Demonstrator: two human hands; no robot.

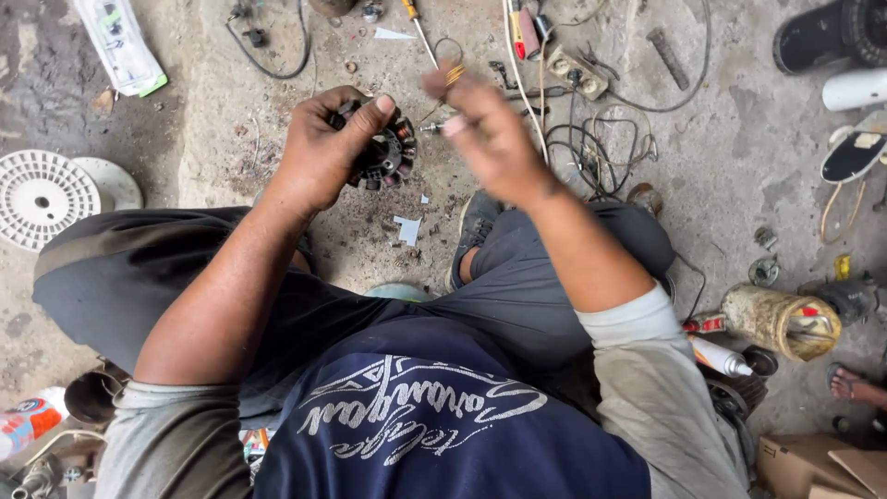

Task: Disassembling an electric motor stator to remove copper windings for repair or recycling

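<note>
Both hands work above the concrete floor (739, 176): the left hand (323, 148) grips the round black wound coil (388, 157) upright, and just to its right the blurred right hand (490, 129) pinches copper wire (454, 74).

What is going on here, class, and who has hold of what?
A person sits on a concrete floor strewn with tools and wires. The left hand grips a round, dark motor stator with copper windings. The right hand, blurred, is raised beside it and pinches a bit of copper wire in its fingers. A white plastic spool lies to the left.
</note>
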